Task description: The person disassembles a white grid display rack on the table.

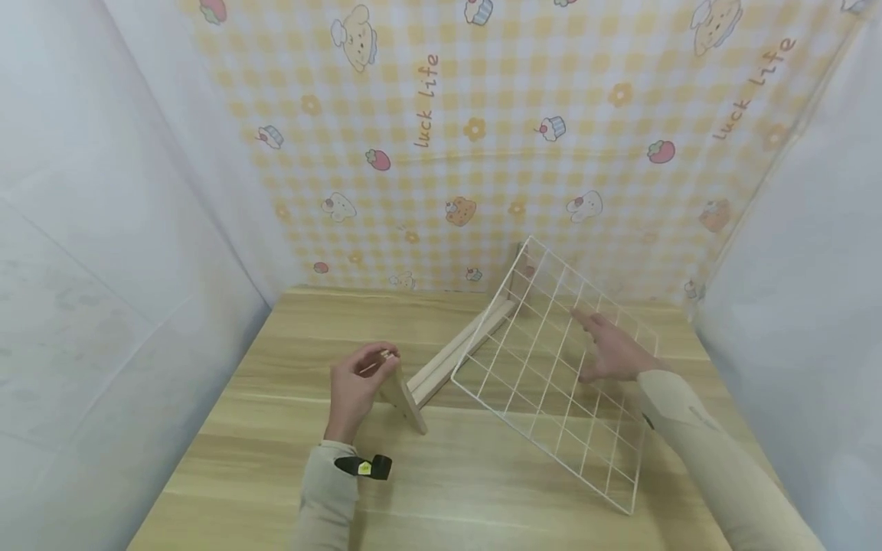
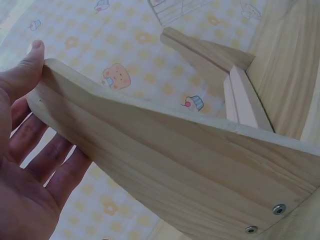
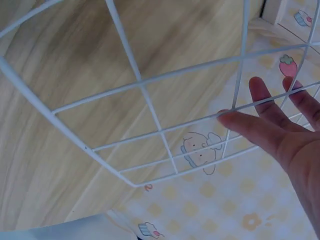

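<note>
White wire grid (image 1: 551, 375) on the table (image 1: 227, 459), right of centre, tilted: near edge down on the wood, far edge lifted and leaning toward the checked backdrop (image 1: 482, 138). Lies diamond-wise, one corner toward the camera at the near right, the opposite one up by the wall.

Pale wooden stand (image 1: 448, 360) just left of the grid, long axis running diagonally from near left to far right, an upright triangular end piece at each end, the grid's left edge touching or just beside its rail.

Right hand (image 1: 609, 348) flat behind the wire, fingers (image 3: 260, 125) straight and spread, pressing the mesh from the far side; forearm in from the near right.

Left hand (image 1: 354, 386) at the near end piece, thumb (image 2: 27, 62) on its top edge, fingers loosely extended along its far face, pinching it lightly; wrist straight, sleeve toward the camera.
</note>
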Motion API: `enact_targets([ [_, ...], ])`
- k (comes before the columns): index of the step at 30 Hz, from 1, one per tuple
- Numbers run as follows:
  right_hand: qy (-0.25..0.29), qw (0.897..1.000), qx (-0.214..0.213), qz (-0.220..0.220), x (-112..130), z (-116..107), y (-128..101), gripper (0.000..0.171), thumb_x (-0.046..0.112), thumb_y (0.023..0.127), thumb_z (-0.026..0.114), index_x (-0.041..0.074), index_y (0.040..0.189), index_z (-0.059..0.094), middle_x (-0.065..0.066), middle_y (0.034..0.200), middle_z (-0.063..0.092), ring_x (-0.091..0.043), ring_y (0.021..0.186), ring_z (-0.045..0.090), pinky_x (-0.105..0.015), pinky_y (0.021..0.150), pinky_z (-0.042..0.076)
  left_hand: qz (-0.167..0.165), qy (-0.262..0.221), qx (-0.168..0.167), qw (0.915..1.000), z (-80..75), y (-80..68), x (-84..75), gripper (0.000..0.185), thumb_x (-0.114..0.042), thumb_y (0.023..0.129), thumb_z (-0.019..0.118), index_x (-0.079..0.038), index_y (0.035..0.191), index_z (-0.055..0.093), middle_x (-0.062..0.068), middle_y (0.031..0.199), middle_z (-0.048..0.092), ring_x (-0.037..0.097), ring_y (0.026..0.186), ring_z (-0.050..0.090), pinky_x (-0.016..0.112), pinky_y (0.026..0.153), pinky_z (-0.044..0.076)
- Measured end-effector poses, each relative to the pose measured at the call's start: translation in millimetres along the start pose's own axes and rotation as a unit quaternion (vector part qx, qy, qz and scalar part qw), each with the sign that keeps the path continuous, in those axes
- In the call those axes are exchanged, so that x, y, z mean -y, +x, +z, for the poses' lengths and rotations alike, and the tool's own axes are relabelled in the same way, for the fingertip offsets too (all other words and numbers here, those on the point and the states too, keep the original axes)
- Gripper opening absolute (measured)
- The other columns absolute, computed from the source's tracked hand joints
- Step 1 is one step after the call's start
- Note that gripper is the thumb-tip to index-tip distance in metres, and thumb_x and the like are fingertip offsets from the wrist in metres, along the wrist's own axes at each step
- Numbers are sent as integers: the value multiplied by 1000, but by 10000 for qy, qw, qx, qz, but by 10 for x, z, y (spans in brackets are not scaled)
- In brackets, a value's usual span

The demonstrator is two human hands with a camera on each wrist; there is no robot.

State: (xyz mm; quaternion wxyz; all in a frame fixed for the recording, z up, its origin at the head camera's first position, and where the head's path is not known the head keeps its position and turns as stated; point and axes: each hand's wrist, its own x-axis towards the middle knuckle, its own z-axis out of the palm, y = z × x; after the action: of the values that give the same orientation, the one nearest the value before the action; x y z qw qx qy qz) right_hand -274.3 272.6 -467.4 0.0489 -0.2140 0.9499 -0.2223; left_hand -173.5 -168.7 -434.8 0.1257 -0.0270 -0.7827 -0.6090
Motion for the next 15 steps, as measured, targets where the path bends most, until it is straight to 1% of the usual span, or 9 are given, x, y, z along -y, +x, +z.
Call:
enact_targets([
  [3,-62,9997,186,-138,-14,24,-12,122,30,54,86,21,149,11,-23,132,40,-40,109,52,-48,78,54,-39,-27,-110,9999,21,-54,-11,27,-25,80,72,-10,101,68,9,95,71,11,81,64,31,91,53],
  [6,-197,9995,229,-128,-28,43,-27,123,31,53,87,23,149,10,-20,129,42,-37,106,54,-44,78,55,-12,-54,-224,9997,46,-102,-23,26,-23,79,73,-9,100,68,10,91,71,12,78,65,27,88,54],
  [11,-447,9985,276,-183,-24,42,-55,120,27,52,87,18,148,16,-22,128,44,-36,102,55,-43,76,55,27,-3,-394,9992,84,-179,-50,26,-24,78,74,-10,98,68,10,89,71,11,74,65,24,85,54],
  [13,-526,9975,411,-242,-11,35,-67,118,24,53,86,15,148,17,-25,129,43,-35,99,56,-44,74,55,25,-2,-500,9987,102,-211,-60,25,-25,77,75,-11,96,69,9,88,71,11,72,64,23,83,55],
  [15,-649,9962,540,-223,4,28,-77,117,22,53,86,15,148,18,-25,131,42,-34,98,57,-42,74,56,91,16,-603,9981,128,-243,-70,25,-24,77,75,-9,96,69,11,87,71,12,71,64,25,81,56],
])
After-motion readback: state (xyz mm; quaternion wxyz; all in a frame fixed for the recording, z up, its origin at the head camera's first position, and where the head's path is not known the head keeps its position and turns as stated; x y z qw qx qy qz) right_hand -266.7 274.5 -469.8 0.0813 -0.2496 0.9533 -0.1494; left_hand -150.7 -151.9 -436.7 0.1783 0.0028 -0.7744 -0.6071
